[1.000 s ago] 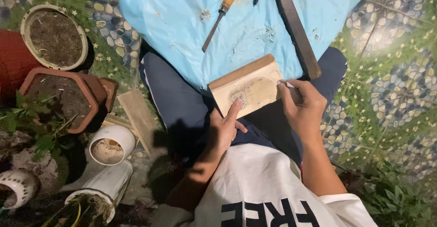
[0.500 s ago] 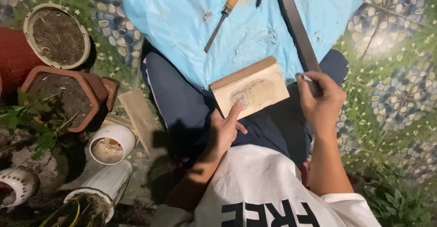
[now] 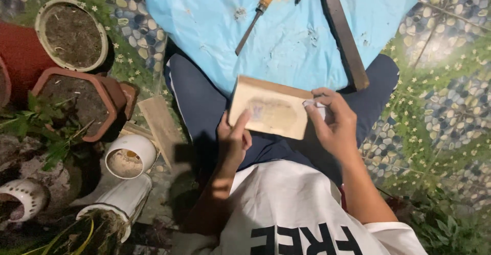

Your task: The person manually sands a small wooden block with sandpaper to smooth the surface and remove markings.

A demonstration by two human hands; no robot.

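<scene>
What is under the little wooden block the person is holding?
Under the wooden block you can see the person's lap in dark blue trousers, and the blue sheet beyond its far edge. The left hand and right hand hold it. The spot directly beneath is covered.

Blue sheet point(image 3: 286, 45) with chisel point(image 3: 258, 12), perhaps file point(image 3: 343, 35).
</scene>
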